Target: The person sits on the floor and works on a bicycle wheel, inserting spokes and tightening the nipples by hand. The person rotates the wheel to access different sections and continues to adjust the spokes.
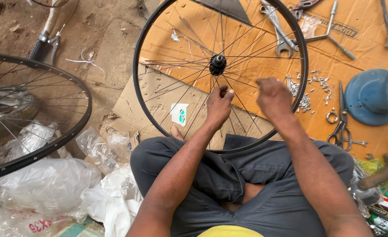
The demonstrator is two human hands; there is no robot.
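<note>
Black rim [138, 94] of a spoked wheel rests on cardboard [159, 94] at frame centre, leaning on the person's lap. The left hand [219, 105] pinches a spoke [242, 105]; the right hand [273, 97] curls beside it, grip unclear. Scissors [341, 127] lie right.

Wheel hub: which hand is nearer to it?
Left. The left hand pinches spokes just below the hub; the right hand is lower and further right, near the rim.
</note>
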